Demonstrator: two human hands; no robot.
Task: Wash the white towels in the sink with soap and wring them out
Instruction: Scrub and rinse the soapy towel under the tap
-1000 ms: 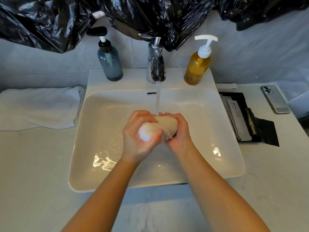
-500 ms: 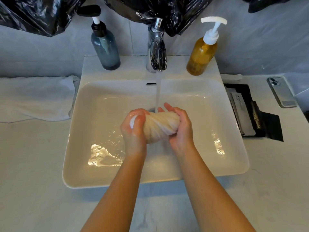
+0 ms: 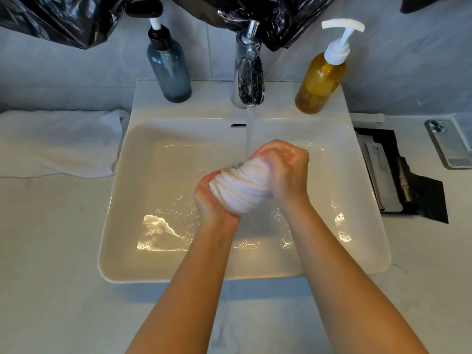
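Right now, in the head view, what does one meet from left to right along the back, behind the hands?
Folded white towel → blue pump bottle → tap → amber pump bottle → phone.

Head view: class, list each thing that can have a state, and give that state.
Tap: running.
Twisted towel: wrung tight.
Left hand: grips towel's nearer end.
Right hand: grips its farther end.
Sink: wet, foam at left.
Folded towel: lying flat, untouched.
Blue pump bottle: upright.
Amber pump bottle: upright.
Phone: face down.
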